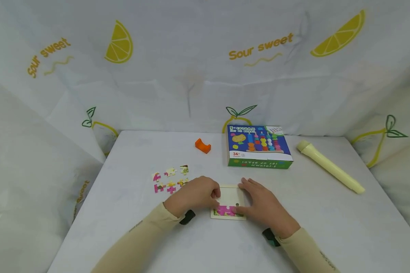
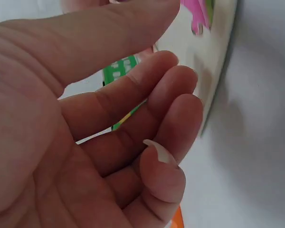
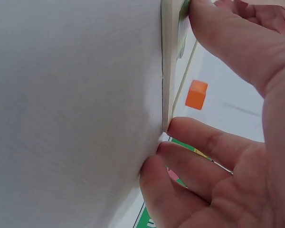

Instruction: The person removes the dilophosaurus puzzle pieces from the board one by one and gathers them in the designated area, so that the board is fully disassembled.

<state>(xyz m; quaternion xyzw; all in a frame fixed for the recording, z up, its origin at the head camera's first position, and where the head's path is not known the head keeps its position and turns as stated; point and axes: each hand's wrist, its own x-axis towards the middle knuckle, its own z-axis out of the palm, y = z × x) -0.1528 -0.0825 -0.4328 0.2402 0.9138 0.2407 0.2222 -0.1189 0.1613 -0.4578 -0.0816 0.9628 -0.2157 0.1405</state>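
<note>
A shallow cream puzzle tray point(image 1: 229, 194) lies between the two hands, with pink and green puzzle pieces point(image 1: 225, 211) along its near side. My left hand point(image 1: 196, 193) is over the tray's left edge, its fingers loosely bent. In the left wrist view the thumb point(image 2: 133, 28) reaches to the pieces, apart from the other fingers, and nothing shows between them. My right hand point(image 1: 264, 203) rests along the tray's right side. Its thumb lies on the fitted pieces, and a finger point(image 3: 194, 130) touches the tray's far right corner. The thumbs hide part of the picture.
Several loose puzzle pieces point(image 1: 171, 171) lie in rows left of the tray. Farther back are an orange curved block point(image 1: 203, 146) and a bead-toy box point(image 1: 259, 146). A pale yellow stick with a wider end point(image 1: 331, 167) lies at the right. White printed cloth hangs behind.
</note>
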